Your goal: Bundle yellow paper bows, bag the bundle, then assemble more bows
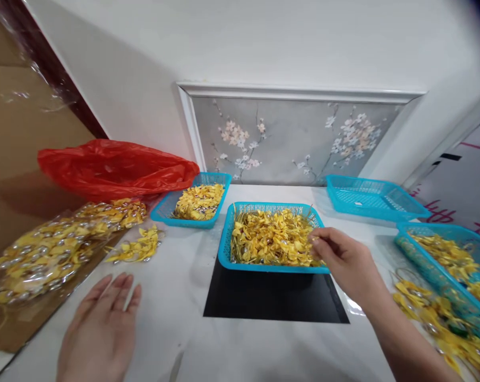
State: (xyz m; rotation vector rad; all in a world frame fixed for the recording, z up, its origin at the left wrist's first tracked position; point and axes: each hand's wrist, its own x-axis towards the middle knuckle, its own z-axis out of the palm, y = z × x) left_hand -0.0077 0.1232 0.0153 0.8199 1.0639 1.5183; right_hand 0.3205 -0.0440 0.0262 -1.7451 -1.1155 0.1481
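My left hand [100, 329] lies open with its palm up and fingers stretched out over the white table, holding nothing. A small bunch of yellow ribbon-like flowers with silvery beads [138, 245] rests on the table just beyond its fingertips. My right hand [345, 260] is closed in a pinch at the right edge of the middle blue basket [272, 269]. What its fingertips hold is too small to make out. Yellow flower pieces with thin stems [275, 236] fill that basket, whose front edge overlaps a black rectangle [275, 297] on the tabletop.
A clear bag of yellow flowers [44, 254] and a red plastic bag [116, 167] are on the left. Behind stand a part-filled blue basket [186, 223] and an empty blue basket [377, 212]. More flowers [431, 318] lie beside the right blue basket [435, 265].
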